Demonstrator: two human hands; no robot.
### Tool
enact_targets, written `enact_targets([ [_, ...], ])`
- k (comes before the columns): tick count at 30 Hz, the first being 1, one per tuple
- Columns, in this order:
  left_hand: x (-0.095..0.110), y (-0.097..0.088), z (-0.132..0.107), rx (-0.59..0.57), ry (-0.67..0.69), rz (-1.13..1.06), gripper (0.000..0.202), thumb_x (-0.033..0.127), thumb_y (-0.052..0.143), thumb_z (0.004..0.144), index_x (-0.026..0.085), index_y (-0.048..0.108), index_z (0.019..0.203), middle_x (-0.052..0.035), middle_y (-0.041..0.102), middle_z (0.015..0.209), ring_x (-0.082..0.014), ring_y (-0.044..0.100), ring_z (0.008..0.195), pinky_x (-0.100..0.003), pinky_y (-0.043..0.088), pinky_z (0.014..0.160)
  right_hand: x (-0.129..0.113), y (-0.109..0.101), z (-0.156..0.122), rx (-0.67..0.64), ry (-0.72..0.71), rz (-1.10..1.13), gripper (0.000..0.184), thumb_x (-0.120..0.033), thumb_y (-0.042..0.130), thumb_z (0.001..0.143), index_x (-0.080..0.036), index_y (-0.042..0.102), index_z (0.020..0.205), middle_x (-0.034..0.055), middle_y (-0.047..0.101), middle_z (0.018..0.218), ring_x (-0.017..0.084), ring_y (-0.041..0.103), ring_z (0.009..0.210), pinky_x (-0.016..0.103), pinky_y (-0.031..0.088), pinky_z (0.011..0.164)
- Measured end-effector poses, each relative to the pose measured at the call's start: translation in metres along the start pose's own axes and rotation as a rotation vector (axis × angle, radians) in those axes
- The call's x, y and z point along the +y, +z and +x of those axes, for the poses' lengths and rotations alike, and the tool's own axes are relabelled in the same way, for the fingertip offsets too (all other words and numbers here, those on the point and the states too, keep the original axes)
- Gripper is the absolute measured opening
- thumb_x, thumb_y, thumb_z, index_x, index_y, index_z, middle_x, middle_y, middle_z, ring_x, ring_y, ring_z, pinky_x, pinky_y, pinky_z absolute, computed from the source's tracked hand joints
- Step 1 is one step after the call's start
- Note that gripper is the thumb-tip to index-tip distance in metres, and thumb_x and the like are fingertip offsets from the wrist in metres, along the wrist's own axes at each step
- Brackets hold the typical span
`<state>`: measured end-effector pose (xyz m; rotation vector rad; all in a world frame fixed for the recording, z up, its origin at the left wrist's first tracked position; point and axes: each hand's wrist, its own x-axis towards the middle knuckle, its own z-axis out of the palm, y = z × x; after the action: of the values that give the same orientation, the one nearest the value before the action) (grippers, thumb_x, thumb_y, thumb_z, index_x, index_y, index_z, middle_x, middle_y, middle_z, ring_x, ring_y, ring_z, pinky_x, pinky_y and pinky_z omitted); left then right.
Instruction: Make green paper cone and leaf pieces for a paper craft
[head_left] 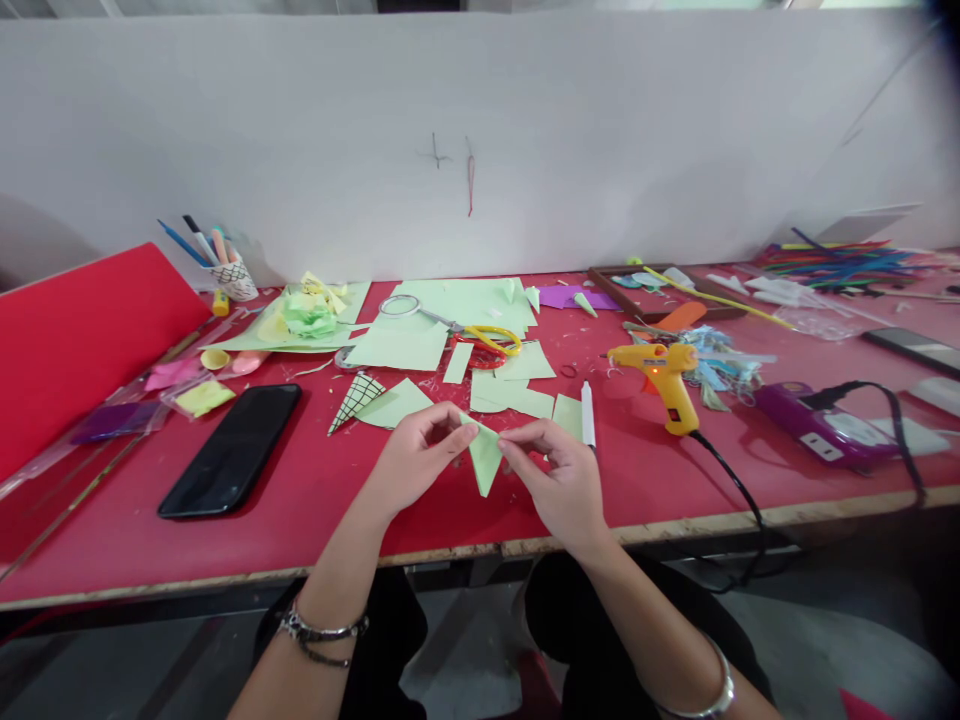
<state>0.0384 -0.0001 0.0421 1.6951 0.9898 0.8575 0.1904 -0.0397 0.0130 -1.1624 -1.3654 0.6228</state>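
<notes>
A small light-green paper triangle (484,460) hangs point-down just above the red table (315,490). My left hand (420,450) pinches its upper left corner. My right hand (559,475) pinches its upper right corner, fingers closed on the paper. Both hands are near the table's front edge. Behind them lie several loose green paper pieces (510,395), a white glue stick (587,412) and a paper cone with a black grid pattern (355,396).
A black phone (232,448) lies at the left. Yellow-handled scissors (457,328) rest on green sheets. A yellow glue gun (664,378) stands at the right, its cord running over the edge. A purple power strip (817,425), a pen cup (232,275), a red sheet (82,335) and coloured sticks (847,262) are further out.
</notes>
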Motion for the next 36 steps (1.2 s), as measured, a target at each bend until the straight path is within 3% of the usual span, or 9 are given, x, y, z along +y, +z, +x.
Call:
enact_targets([
  [11, -0.0025, -0.0001, 0.0006, 0.024, 0.004, 0.011, 0.019, 0.033, 0.050, 0.078, 0.017, 0.050, 0.067, 0.0044, 0.042, 0.057, -0.0090, 0.039, 0.054, -0.020, 0.033, 0.052, -0.0009, -0.0004, 0.0000, -0.018, 0.055, 0.034, 0.009, -0.026, 0.057, 0.075, -0.019, 0.055, 0.069, -0.0024, 0.058, 0.058, 0.011, 0.056, 0.054, 0.024, 0.045, 0.055],
  [21, -0.0012, -0.0003, 0.0009, 0.026, 0.005, -0.004, 0.019, 0.033, 0.051, 0.077, 0.017, 0.050, 0.066, 0.0048, 0.042, 0.056, -0.0086, 0.040, 0.053, -0.019, 0.033, 0.051, -0.0007, -0.0008, 0.0012, -0.010, 0.017, 0.014, 0.011, -0.024, 0.056, 0.075, -0.019, 0.051, 0.067, -0.0018, 0.055, 0.061, 0.011, 0.053, 0.059, 0.024, 0.044, 0.058],
  [24, -0.0006, -0.0006, 0.0007, 0.036, 0.001, -0.027, 0.020, 0.034, 0.051, 0.078, 0.017, 0.049, 0.066, 0.0050, 0.043, 0.056, -0.0082, 0.040, 0.053, -0.019, 0.033, 0.051, -0.0009, -0.0012, 0.0012, -0.022, 0.013, 0.030, 0.005, -0.024, 0.055, 0.076, -0.020, 0.055, 0.078, 0.0004, 0.060, 0.070, 0.012, 0.056, 0.063, 0.026, 0.047, 0.061],
  [28, 0.0005, -0.0013, 0.0008, 0.050, 0.002, -0.060, 0.021, 0.033, 0.050, 0.079, 0.017, 0.048, 0.066, 0.0055, 0.042, 0.056, -0.0074, 0.040, 0.053, -0.018, 0.033, 0.052, -0.0015, -0.0019, 0.0015, -0.122, 0.000, 0.007, 0.020, -0.024, 0.052, 0.078, -0.022, 0.060, 0.096, 0.0027, 0.066, 0.088, 0.014, 0.060, 0.077, 0.028, 0.048, 0.070],
  [36, 0.0008, -0.0019, 0.0008, 0.062, 0.014, -0.066, 0.022, 0.032, 0.050, 0.079, 0.017, 0.047, 0.065, 0.0056, 0.042, 0.056, -0.0071, 0.039, 0.053, -0.018, 0.032, 0.052, 0.0003, -0.0022, 0.0013, -0.057, 0.001, 0.017, 0.008, -0.024, 0.054, 0.077, -0.021, 0.062, 0.078, -0.0003, 0.064, 0.071, 0.012, 0.058, 0.064, 0.024, 0.047, 0.061],
])
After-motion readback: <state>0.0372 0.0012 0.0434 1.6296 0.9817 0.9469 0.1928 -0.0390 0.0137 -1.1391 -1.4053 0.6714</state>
